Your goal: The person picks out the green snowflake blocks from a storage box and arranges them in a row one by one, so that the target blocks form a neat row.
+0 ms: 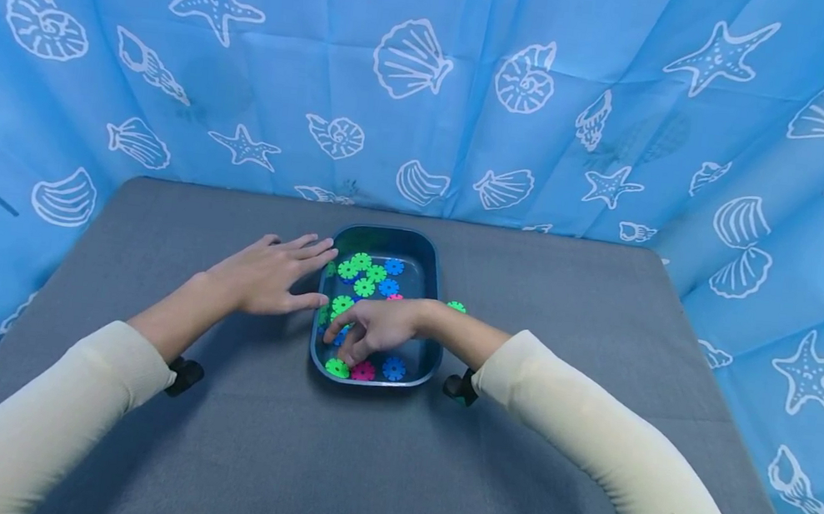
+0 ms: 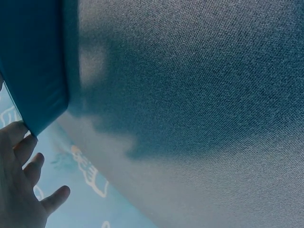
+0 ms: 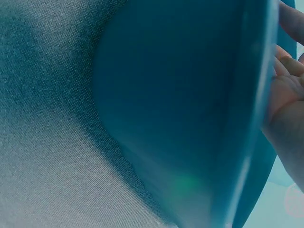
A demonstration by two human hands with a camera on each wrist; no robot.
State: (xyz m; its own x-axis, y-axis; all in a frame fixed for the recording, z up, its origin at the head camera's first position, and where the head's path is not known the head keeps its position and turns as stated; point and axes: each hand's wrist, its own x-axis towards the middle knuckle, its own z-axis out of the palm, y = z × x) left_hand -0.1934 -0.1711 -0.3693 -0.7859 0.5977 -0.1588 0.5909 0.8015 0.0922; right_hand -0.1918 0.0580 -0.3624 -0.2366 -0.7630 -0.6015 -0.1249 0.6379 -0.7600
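Note:
A dark blue tray (image 1: 433, 368) holds several notched plastic discs, with green discs (image 1: 364, 287) at its left and far side. Blue discs (image 1: 393, 368) and a pink disc (image 1: 363, 370) lie at its near end. My left hand (image 1: 276, 275) reaches the tray's left rim with fingers extended and spread; the left wrist view shows its fingertips (image 2: 32, 138) at the tray's edge. Inside the tray my right hand (image 1: 384, 323) points down over the discs, fingers bent and thumb apart from the index finger. In the right wrist view, the tray wall partly hides this hand (image 3: 289, 90).
One green disc (image 1: 456, 306) lies just outside the tray's right side. Grey cloth (image 1: 374, 471) covers the table. A blue curtain (image 1: 456, 128) with white shell prints hangs behind and along the sides. Dark wrist cameras (image 1: 460, 388) sit under both wrists.

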